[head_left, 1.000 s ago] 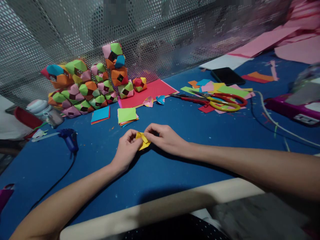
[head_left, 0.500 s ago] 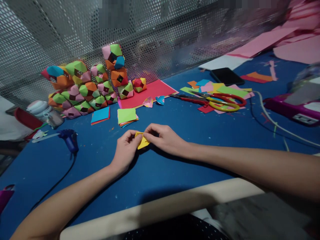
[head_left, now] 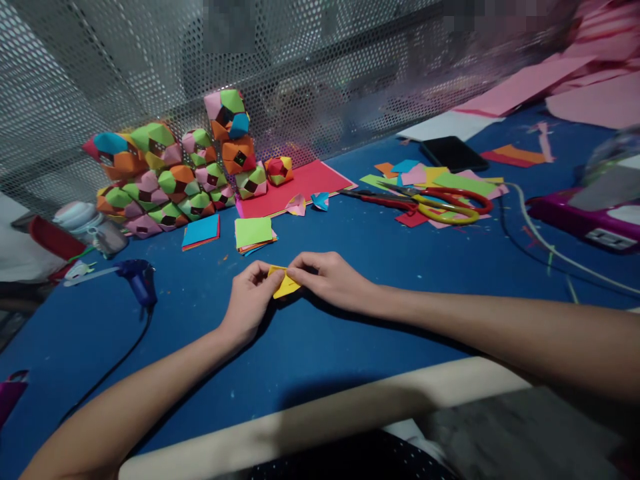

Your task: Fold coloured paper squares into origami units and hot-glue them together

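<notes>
A small folded piece of yellow paper (head_left: 287,285) is pinched between both hands, just above the blue table (head_left: 345,373). My left hand (head_left: 251,297) grips its left edge, thumb on top. My right hand (head_left: 327,280) holds the right side between thumb and fingers. Parts of the paper are hidden behind the fingertips. Beyond the hands lie a stack of green-topped paper squares (head_left: 253,233) and a blue-topped stack (head_left: 201,231). Two small folded pieces, one pink and yellow (head_left: 297,205), one blue (head_left: 320,201), rest further back.
Colourful folded-paper balls (head_left: 175,183) are piled against the perforated metal screen (head_left: 325,80). Scissors (head_left: 445,203) lie on paper scraps at right, near a black phone (head_left: 454,153). A blue glue gun (head_left: 139,277) with a trailing cord is at left. A purple device (head_left: 590,220) sits far right.
The yellow paper has shifted slightly and its front face looks a little wider and flatter. My right hand has dipped a little; both hands keep their pinch.
</notes>
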A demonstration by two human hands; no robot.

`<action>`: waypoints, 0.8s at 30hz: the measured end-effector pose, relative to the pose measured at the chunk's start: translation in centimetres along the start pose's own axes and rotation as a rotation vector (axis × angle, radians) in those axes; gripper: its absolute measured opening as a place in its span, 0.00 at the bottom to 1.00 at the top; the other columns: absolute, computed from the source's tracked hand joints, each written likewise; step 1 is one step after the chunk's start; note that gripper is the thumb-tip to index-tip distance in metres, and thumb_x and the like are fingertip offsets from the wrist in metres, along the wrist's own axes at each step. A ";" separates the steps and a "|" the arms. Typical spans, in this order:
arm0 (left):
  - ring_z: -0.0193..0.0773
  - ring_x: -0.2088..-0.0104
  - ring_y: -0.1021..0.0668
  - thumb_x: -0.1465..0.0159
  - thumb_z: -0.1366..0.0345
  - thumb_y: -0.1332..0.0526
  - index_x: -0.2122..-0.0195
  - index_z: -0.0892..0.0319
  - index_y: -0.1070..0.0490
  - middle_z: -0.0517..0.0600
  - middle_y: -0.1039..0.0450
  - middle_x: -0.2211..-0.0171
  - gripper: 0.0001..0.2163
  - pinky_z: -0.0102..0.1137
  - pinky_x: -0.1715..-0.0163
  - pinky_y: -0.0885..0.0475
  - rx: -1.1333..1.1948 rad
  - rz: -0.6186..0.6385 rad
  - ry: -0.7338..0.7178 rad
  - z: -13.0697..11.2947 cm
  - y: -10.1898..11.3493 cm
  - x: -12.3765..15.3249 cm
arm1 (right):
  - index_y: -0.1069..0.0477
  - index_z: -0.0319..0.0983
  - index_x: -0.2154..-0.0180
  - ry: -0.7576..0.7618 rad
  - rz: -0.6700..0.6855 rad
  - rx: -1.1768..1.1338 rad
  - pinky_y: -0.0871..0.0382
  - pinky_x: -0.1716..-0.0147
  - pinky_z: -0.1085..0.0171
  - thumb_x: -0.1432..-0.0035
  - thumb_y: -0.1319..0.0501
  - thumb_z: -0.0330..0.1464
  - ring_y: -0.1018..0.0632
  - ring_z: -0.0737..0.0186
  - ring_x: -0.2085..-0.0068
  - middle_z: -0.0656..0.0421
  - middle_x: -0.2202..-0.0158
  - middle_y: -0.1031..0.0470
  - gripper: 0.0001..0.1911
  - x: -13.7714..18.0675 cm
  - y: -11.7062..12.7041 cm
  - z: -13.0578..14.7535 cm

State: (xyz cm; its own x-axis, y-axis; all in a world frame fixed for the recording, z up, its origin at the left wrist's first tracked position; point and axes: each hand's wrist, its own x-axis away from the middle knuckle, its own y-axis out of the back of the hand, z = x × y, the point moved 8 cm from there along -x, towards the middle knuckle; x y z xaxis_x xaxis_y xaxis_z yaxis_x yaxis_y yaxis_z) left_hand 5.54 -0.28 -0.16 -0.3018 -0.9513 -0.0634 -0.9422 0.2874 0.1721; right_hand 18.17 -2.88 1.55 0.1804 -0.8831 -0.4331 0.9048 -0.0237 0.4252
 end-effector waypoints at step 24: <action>0.29 0.74 0.31 0.45 0.64 0.38 0.68 0.61 0.31 0.44 0.32 0.73 0.07 0.24 0.72 0.35 -0.070 -0.071 -0.079 -1.0 0.2 0.3 | 0.30 0.35 0.68 0.083 -0.049 0.130 0.38 0.71 0.69 0.40 0.46 0.31 0.29 0.68 0.70 0.58 0.70 0.27 0.08 0.1 0.5 0.8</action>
State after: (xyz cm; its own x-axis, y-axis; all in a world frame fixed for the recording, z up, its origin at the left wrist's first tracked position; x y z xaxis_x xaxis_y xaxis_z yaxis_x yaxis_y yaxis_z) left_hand 5.38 -0.57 0.81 -0.2474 -0.9564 -0.1552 -0.9501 0.2080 0.2325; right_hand 18.31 -3.39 2.31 0.1735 -0.8377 -0.5178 0.8565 -0.1313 0.4992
